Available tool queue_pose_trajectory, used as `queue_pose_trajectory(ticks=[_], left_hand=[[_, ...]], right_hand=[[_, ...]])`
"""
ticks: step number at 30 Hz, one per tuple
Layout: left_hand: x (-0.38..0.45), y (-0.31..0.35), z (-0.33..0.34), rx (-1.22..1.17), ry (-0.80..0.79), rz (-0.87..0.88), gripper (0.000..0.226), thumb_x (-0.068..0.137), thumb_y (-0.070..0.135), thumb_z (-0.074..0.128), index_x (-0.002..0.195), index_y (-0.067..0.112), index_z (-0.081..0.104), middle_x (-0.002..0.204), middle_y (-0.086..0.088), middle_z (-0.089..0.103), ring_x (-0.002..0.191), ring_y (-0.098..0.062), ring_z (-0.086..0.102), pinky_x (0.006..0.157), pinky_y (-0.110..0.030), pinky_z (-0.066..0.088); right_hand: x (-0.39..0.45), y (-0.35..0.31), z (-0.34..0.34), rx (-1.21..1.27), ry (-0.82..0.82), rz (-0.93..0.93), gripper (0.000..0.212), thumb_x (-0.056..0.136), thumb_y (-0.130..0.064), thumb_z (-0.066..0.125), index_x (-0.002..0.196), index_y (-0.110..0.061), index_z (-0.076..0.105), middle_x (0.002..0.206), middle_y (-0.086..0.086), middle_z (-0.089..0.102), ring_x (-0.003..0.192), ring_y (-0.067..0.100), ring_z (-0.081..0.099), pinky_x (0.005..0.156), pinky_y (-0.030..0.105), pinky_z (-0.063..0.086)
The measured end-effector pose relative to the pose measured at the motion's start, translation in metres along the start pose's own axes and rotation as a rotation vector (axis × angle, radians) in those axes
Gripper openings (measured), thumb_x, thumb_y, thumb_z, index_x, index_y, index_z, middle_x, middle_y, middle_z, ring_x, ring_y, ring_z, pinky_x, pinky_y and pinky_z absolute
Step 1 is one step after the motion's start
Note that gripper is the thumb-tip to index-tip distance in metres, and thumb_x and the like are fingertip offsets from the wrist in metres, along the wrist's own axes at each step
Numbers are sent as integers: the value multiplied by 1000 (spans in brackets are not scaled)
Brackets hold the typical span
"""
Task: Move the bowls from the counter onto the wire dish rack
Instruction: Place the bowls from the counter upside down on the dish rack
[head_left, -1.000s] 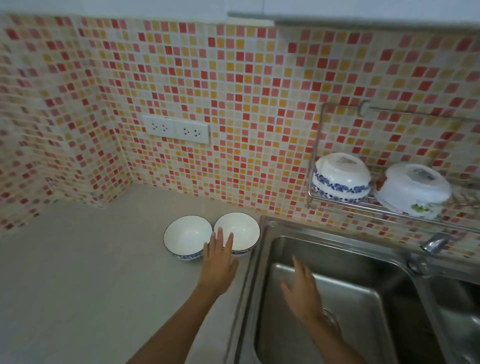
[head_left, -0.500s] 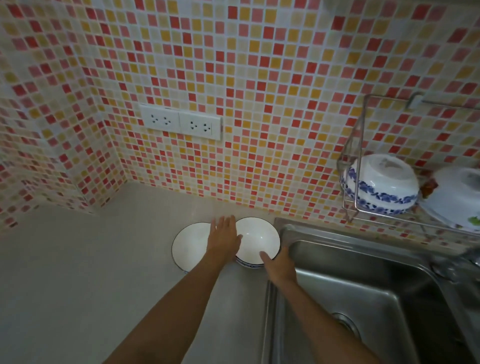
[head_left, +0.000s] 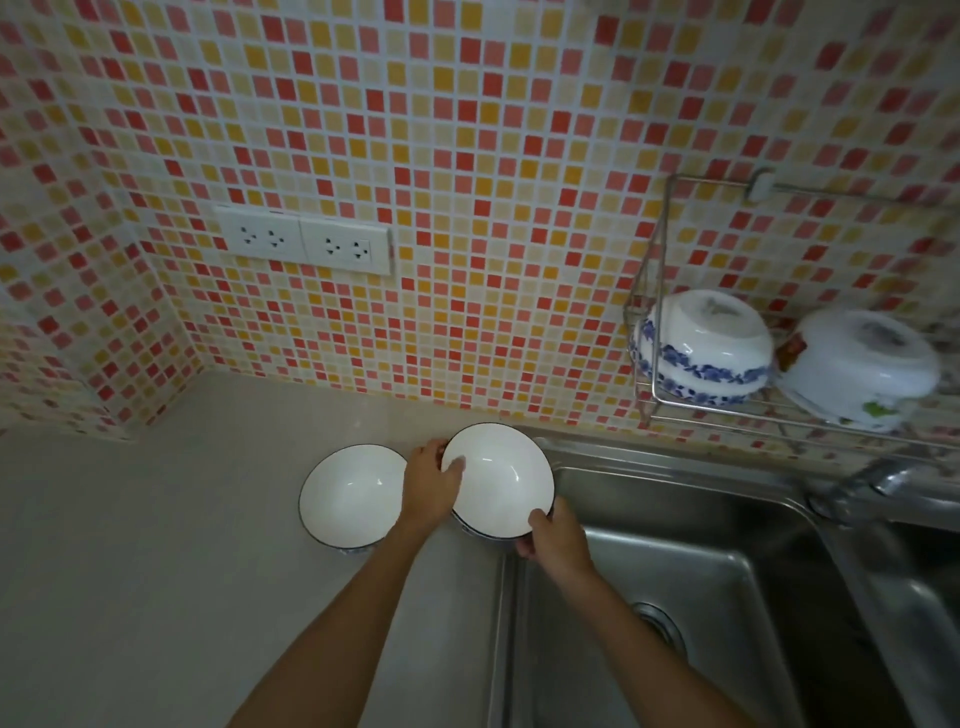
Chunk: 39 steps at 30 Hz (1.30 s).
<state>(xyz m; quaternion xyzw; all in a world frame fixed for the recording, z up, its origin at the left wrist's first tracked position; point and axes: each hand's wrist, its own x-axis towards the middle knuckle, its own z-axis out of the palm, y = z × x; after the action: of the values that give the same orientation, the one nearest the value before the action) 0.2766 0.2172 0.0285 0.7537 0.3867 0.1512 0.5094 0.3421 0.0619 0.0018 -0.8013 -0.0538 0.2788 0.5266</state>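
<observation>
Two white bowls with dark rims are by the sink's left edge. The right bowl (head_left: 501, 480) is tilted slightly, and both hands hold it: my left hand (head_left: 431, 486) grips its left rim with the thumb inside, my right hand (head_left: 553, 538) grips its near right rim. The left bowl (head_left: 350, 496) rests upright on the beige counter (head_left: 156, 545), partly behind my left wrist. The wire dish rack (head_left: 727, 410) hangs on the tiled wall at the right, above the sink.
On the rack sit an upturned blue-patterned bowl (head_left: 701, 348) and an upturned white bowl (head_left: 862, 369) with a green motif. A steel sink (head_left: 701, 597) lies below, with a tap (head_left: 883, 478) at the right. Wall sockets (head_left: 304, 244) are on the backsplash.
Both hands have closed on the right bowl's rim; before, the left hand hovered between the bowls and the right hand was only reaching it. The camera has moved closer.
</observation>
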Motion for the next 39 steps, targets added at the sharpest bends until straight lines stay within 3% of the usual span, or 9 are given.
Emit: queue_pose_trajectory(ticks=[4, 10, 13, 20, 23, 27, 29, 32, 39], left_hand=[[-35, 32, 3, -553, -180, -392, 50, 88, 48, 55, 129, 21, 47, 125, -12, 59, 109, -33, 57, 98, -50, 48], [-85, 76, 16, -655, -168, -233, 38, 94, 55, 38, 119, 28, 49, 111, -7, 63, 96, -27, 61, 88, -46, 52], [-109, 99, 25, -723, -201, -169, 41, 93, 58, 37, 122, 32, 50, 109, -3, 65, 96, -25, 62, 86, -44, 53], [-147, 153, 59, -778, -191, -36, 30, 94, 54, 38, 114, 36, 52, 100, 4, 66, 91, -22, 64, 68, -37, 54], [-155, 174, 77, -761, -177, 34, 40, 93, 56, 38, 123, 33, 51, 109, 1, 67, 95, -24, 66, 71, -39, 57], [-159, 198, 99, -754, -185, 84, 51, 90, 65, 32, 124, 34, 54, 116, -1, 66, 101, -27, 65, 70, -42, 60], [-160, 212, 109, -755, -176, 109, 49, 94, 61, 28, 123, 31, 54, 114, 0, 66, 99, -24, 65, 62, -35, 58], [-157, 233, 124, -756, -162, 123, 49, 93, 62, 31, 122, 31, 54, 115, -3, 65, 101, -27, 64, 71, -41, 57], [-141, 288, 148, -668, -128, 247, 37, 95, 58, 31, 113, 39, 57, 110, 2, 66, 95, -24, 65, 68, -37, 57]], right_hand=[[-33, -13, -32, 67, -32, -79, 26, 90, -6, 44, 114, -14, 52, 103, 9, 61, 75, 22, 61, 60, 38, 57], [-70, -32, -95, 47, -13, -264, 17, 95, -21, 54, 109, -14, 59, 78, 9, 71, 62, 25, 67, 59, 38, 56], [-93, -46, -134, 47, 54, -370, 18, 98, -28, 53, 98, -16, 66, 73, -1, 68, 59, 10, 65, 54, 25, 55], [-105, -64, -240, -30, 461, -651, 29, 98, -24, 50, 84, -9, 70, 66, 3, 65, 57, 6, 55, 59, 30, 46], [-95, -66, -281, -232, 598, -752, 33, 98, -19, 51, 126, -5, 61, 110, 7, 70, 100, 13, 63, 92, 22, 46], [-57, -60, -324, -629, 631, -730, 57, 100, -30, 43, 147, -1, 30, 155, 17, 31, 145, 29, 26, 121, 43, 16], [-43, -61, -342, -738, 582, -652, 69, 101, -44, 34, 152, -3, 12, 161, 16, 9, 149, 28, 5, 121, 39, 0], [-30, -57, -354, -864, 567, -598, 79, 98, -59, 18, 151, -6, -5, 161, 15, -7, 148, 25, -12, 115, 34, -13], [-22, -53, -350, -980, 640, -597, 82, 95, -63, 0, 151, -3, -8, 160, 17, -9, 147, 28, -16, 117, 38, -13]])
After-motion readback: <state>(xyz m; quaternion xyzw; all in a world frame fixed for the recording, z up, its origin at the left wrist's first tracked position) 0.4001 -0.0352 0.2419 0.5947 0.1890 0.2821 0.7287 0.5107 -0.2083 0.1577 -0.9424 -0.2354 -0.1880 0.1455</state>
